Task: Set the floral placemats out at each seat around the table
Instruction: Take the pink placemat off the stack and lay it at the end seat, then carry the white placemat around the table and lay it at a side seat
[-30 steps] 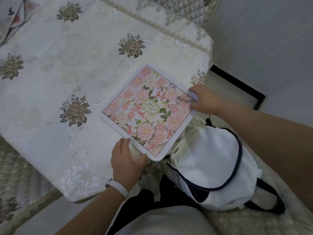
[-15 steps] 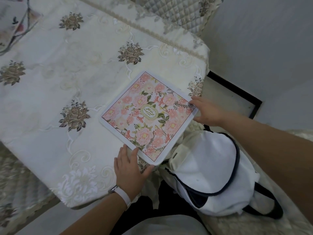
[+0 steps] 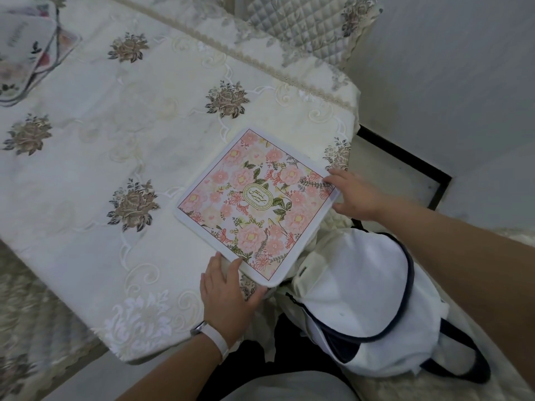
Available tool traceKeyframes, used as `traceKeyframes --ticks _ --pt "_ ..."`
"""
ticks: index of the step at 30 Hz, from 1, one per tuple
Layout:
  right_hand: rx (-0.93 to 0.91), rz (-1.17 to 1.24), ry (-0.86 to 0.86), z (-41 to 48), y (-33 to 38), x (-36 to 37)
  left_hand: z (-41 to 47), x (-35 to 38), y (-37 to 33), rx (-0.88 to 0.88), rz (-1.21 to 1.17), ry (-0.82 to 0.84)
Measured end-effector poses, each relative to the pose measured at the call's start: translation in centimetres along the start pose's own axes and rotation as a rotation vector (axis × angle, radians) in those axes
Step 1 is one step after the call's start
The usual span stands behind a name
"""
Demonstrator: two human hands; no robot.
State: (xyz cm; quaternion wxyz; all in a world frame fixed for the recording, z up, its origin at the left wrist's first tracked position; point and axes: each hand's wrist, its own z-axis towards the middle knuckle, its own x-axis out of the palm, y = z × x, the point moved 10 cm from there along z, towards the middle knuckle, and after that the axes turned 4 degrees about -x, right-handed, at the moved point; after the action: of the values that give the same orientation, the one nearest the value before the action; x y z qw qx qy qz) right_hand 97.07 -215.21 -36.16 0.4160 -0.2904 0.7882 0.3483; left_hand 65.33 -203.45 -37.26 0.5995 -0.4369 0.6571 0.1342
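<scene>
A square pink floral placemat (image 3: 254, 204) with a white border lies flat near the right end of the table (image 3: 86, 157), turned like a diamond, its near corner hanging over the table's edge. My left hand (image 3: 228, 293) grips the mat's lower-left edge, fingers on the border and thumb under the near corner. My right hand (image 3: 353, 195) rests on the mat's right corner, fingertips pressing its edge. A second placemat (image 3: 26, 56) lies at the far left of the table, partly cut off by the frame.
The table carries a cream embroidered cloth with brown rose motifs. A white backpack (image 3: 364, 299) with dark trim sits on a cushioned seat just right of me, touching the table's corner. A quilted chair back (image 3: 304, 21) stands at the far side. A grey wall is on the right.
The placemat has slid slightly towards the table's near right corner with both hands on it. The view has shifted, so the table shows further left and lower.
</scene>
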Motion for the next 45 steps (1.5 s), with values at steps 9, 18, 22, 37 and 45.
traceKeyframes --ticks 9,18,22,37,45 --pt "0.014 0.021 0.042 -0.6 0.3 0.0 0.0 -0.4 0.1 -0.022 -0.01 0.005" --pt "-0.048 0.088 -0.186 -1.5 6.5 -3.3 0.3 -6.5 2.6 -0.037 -0.363 -0.033" --pt "-0.173 0.053 -0.208 -1.2 13.8 -4.5 0.8 -11.4 6.2 -0.138 -0.568 -0.101" --pt "-0.794 -0.187 -0.255 -1.3 42.9 -4.5 -7.0 -26.3 18.7 -0.247 0.237 -0.347" --pt "-1.182 -0.265 -0.155 -4.9 55.9 -0.4 -17.4 -29.7 25.4 -0.557 0.167 -0.444"
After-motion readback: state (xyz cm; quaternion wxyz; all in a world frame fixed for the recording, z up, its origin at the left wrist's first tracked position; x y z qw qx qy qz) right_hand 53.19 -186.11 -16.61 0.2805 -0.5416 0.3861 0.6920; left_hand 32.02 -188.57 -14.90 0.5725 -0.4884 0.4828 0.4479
